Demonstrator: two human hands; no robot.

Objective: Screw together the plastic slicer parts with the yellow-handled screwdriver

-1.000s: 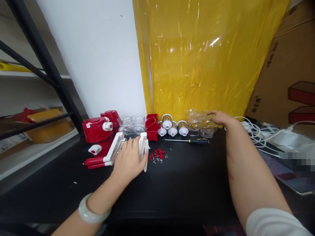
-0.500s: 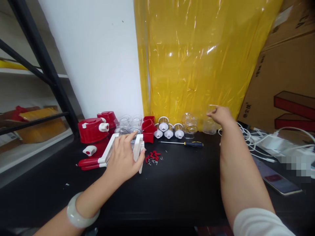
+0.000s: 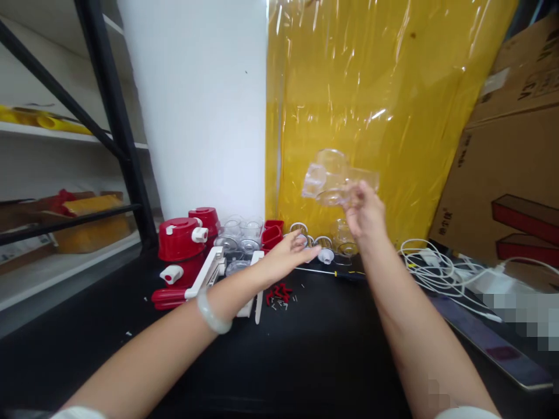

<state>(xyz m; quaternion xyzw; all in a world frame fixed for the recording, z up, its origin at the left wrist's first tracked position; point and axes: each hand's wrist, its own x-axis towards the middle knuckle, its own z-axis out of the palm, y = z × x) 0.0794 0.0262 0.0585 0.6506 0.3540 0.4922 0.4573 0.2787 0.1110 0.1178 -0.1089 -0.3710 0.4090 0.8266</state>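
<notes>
A clear plastic housing [image 3: 332, 177] with a round body and side pieces is raised in front of the yellow sheet. The fingers of my right hand [image 3: 365, 214] pinch it at its lower right. My left hand [image 3: 290, 255] hovers over the middle of the table with fingers apart, nothing in it. Behind it stand white-ended mesh cylinders [image 3: 325, 250] and red open-topped parts [image 3: 271, 234], partly covered by the hand. Small red pieces [image 3: 278, 293] and screws lie in a loose pile below. A screwdriver [image 3: 349, 274] rests nearby, its handle end hidden by my right arm.
At the left are red housings [image 3: 180, 238], white-and-red handles [image 3: 205, 272] and more clear cups [image 3: 233, 228]. On the right lie white cables [image 3: 421, 270] and a phone [image 3: 493, 343] on the black table [image 3: 305, 361]. A cardboard box [image 3: 502, 151] stands behind.
My right hand has lifted the clear housing off the table's back right and brought it left. My left hand has left the white handles and moved right. The view has shifted slightly.
</notes>
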